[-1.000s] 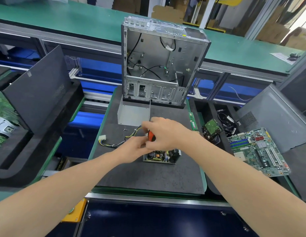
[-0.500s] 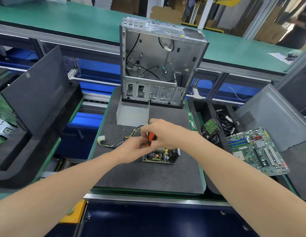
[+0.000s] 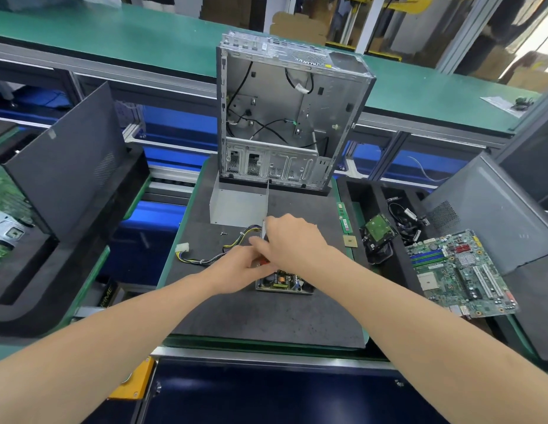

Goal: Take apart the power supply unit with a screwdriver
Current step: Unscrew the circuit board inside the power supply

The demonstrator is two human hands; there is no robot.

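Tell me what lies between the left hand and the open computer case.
Yellow-and-black wires, then the grey metal cover standing on the mat, in the head view.

Both bare forearms reach in from the lower corners and meet in the middle. The right hand (image 3: 294, 240) is palm down, knuckles up, its fingers curled round the orange handle of a screwdriver (image 3: 264, 263). The left hand (image 3: 236, 269) lies just below and left of it, touching it, fingers reaching under the right fingertips. What the left fingers hold is hidden.
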